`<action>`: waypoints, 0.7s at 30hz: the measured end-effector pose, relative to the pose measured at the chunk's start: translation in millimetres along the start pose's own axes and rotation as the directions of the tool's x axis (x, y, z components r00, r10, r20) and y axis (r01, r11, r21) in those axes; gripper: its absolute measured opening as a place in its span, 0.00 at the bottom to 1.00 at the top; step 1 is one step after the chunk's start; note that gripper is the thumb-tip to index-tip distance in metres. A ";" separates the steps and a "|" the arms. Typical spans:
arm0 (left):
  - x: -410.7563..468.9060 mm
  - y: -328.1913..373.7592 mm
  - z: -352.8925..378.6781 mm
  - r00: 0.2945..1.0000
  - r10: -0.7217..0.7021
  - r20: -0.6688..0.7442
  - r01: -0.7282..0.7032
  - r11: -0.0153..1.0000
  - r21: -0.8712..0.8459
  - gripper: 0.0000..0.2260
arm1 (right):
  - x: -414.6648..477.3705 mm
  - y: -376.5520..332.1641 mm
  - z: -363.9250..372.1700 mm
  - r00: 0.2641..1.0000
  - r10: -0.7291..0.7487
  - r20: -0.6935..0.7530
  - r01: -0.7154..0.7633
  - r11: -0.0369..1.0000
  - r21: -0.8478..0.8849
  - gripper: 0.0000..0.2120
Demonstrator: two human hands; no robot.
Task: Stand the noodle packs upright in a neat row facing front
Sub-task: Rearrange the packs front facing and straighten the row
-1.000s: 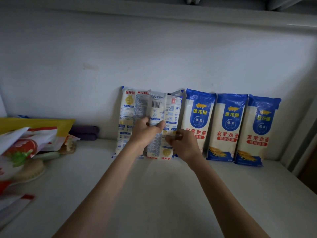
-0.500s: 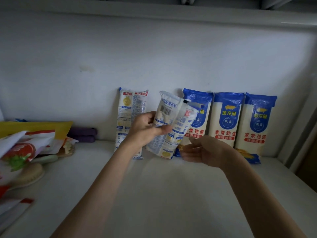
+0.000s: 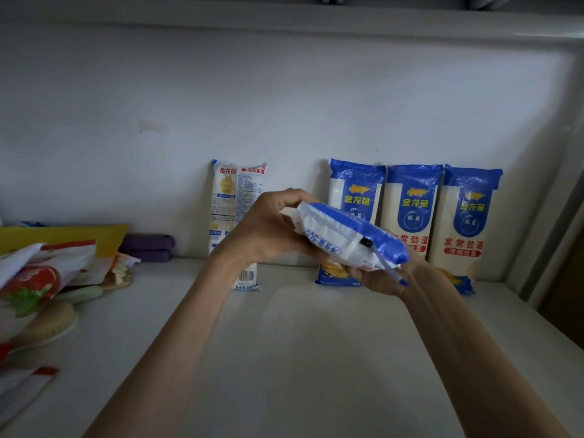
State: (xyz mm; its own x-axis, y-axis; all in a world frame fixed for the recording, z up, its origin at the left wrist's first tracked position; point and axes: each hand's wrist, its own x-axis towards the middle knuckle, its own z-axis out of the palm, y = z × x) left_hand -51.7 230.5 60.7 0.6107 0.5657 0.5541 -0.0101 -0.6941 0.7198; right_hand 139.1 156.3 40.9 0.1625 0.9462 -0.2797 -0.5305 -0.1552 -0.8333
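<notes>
We are gripping one noodle pack (image 3: pixel 350 238) tilted between left hand (image 3: pixel 268 229) and right hand (image 3: pixel 384 279); upright packs (image 3: pixel 410 213) are leaning just behind.

Two bare forearms, unsleeved to the frame's lower edge; left hand (image 3: pixel 265 229) and right hand (image 3: pixel 384 278) without rings, watches or gloves.

This looks like a home pantry shelf or cupboard: a plain white shelf (image 3: pixel 284 358) backed by a scuffed white wall (image 3: pixel 284 99), blue-and-white plastic packs of dried noodles (image 3: pixel 410 213) leaning at centre right, and a loose heap of red, white and yellow food bags (image 3: pixel 47 267) at the left edge.
</notes>
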 end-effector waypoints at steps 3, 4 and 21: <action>2.3 -17.3 -2.7 0.997 -0.074 -0.012 0.075 0.994 0.079 0.26 | -2.5 -9.2 2.3 0.996 -0.066 0.062 0.073 0.991 -0.116 0.12; 1.7 -20.4 -2.2 0.991 -0.136 -0.009 0.136 0.984 0.114 0.29 | 0.1 -11.9 -0.7 0.995 -0.084 0.056 0.092 0.985 -0.148 0.13; 11.1 8.7 11.4 0.907 -0.387 -0.167 0.312 0.884 -0.349 0.20 | -25.8 -24.9 15.2 0.848 -0.491 0.201 0.513 0.660 -0.550 0.14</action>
State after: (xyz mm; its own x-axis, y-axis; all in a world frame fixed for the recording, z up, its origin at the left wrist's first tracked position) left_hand -36.0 225.6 68.3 0.4252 0.8560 0.2942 -0.0944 -0.2813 0.9550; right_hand 135.5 140.0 76.1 0.2313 0.9353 0.2680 0.1904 0.2266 -0.9552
